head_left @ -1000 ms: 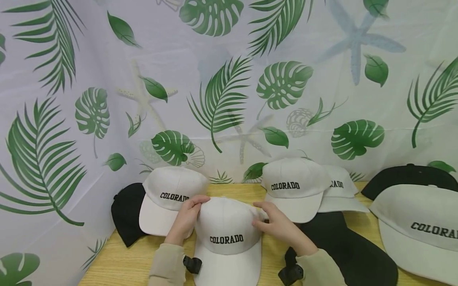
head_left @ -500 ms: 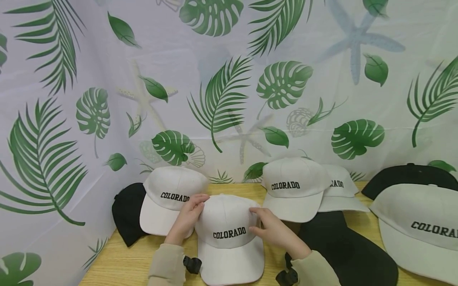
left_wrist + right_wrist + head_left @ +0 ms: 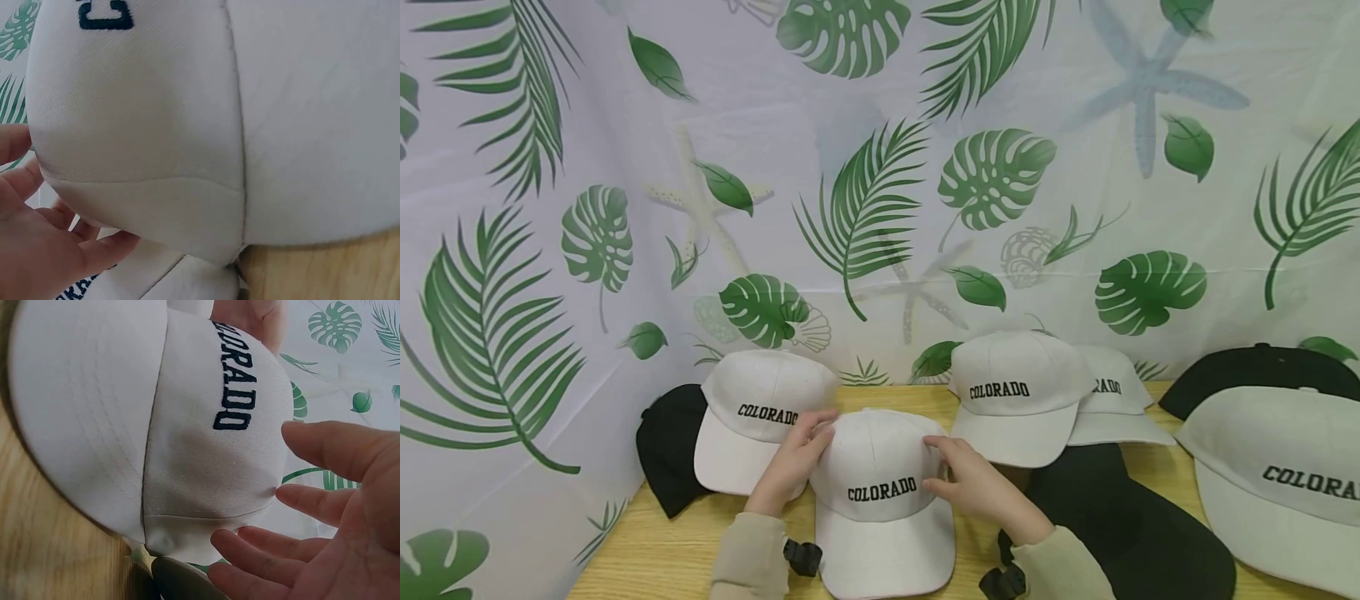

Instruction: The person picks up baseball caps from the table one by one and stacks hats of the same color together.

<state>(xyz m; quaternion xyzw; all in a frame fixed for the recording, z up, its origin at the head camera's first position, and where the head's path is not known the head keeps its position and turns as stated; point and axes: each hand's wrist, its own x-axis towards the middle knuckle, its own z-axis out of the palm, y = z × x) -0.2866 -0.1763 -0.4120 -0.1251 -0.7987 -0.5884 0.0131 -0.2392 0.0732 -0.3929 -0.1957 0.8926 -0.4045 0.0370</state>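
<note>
A white baseball cap [image 3: 880,454] lettered COLORADO sits upright on the table, its brim toward me. My left hand [image 3: 792,465] is at the left side of the crown; in the left wrist view its fingers [image 3: 103,250] are spread loosely along the cap's edge. At the other side, my right hand [image 3: 981,487] has its fingers extended. The right wrist view shows fingertips [image 3: 290,497] touching the crown lightly, with the thumb apart from the index finger. Neither hand's fingers are wrapped around the cap.
Left of the cap, another white cap [image 3: 737,458] overlaps a black cap [image 3: 672,450]. To the right are two white caps, the nearer one [image 3: 1015,417] overlapping the other [image 3: 1120,408], a black cap [image 3: 1135,525] in front, and a large white cap [image 3: 1270,517] before another black cap [image 3: 1255,371].
The white cap has shifted slightly up and right and its brim has come into full view. My right hand has moved slightly left and down. In the last half second almost nothing moves.
</note>
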